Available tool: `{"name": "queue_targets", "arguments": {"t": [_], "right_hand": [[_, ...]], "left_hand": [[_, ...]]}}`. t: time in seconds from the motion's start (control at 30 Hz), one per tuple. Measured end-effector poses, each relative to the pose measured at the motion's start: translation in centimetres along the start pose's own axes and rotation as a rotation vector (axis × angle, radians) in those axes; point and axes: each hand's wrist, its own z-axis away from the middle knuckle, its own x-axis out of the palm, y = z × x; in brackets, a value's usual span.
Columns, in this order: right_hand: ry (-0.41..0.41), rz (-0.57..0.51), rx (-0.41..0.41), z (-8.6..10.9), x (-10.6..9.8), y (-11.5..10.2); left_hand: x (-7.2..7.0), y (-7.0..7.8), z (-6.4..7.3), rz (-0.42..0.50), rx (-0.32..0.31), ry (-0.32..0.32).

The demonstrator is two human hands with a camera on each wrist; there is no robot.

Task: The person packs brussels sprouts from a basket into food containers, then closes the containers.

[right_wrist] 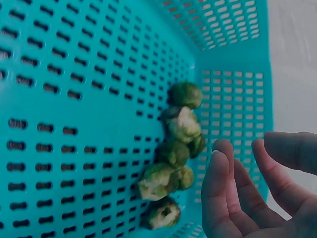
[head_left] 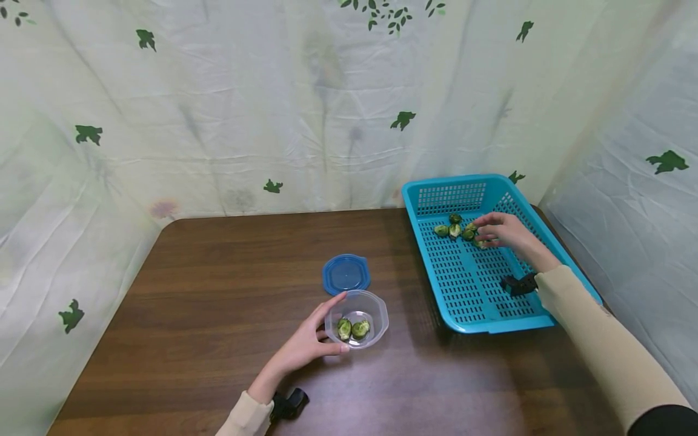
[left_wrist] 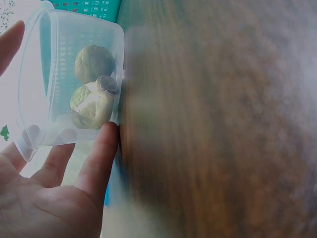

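Note:
My left hand (head_left: 305,342) holds a clear plastic container (head_left: 376,309) by its side, thumb and fingers spread around it. Two Brussels sprouts (left_wrist: 93,105) lie on the container's bottom. Over the blue perforated basket (head_left: 463,290) is my right hand (head_left: 504,230), its fingers loosely bent and nothing between thumb and fingertips in the right wrist view. Just by those fingers, several Brussels sprouts (right_wrist: 173,153) lie in a cluster on the basket floor, some partly hidden by the hand in the head view.
A blue lid (head_left: 346,274) lies on the brown wooden table (head_left: 218,290), right behind the container. The basket stands at the table's right side, close to the hanging leaf-patterned sheet (head_left: 272,121). Dark wrist cameras (head_left: 291,404) sit on both wrists.

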Motion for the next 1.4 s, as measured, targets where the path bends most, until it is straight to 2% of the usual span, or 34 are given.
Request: {"name": "queue_targets", "arguments": {"t": [0.27,0.6,0.93,1.4], "right_hand": [[0.005,-0.007,0.054,-1.5,-0.6,1.1],[-0.026,0.008,0.077,-2.2,-1.1,1.8],[-0.054,0.04,0.122,-2.5,-1.4,2.2],[-0.144,0.126,0.166,-2.2,-1.3,2.1]], "left_hand": [[0.0,0.1,0.0,-0.006,-0.005,0.002],[0.0,0.1,0.0,-0.006,-0.016,-0.003],[-0.1,0.2,0.0,-0.016,-0.019,-0.005],[-0.1,0.1,0.1,-0.011,-0.021,-0.002]]}}
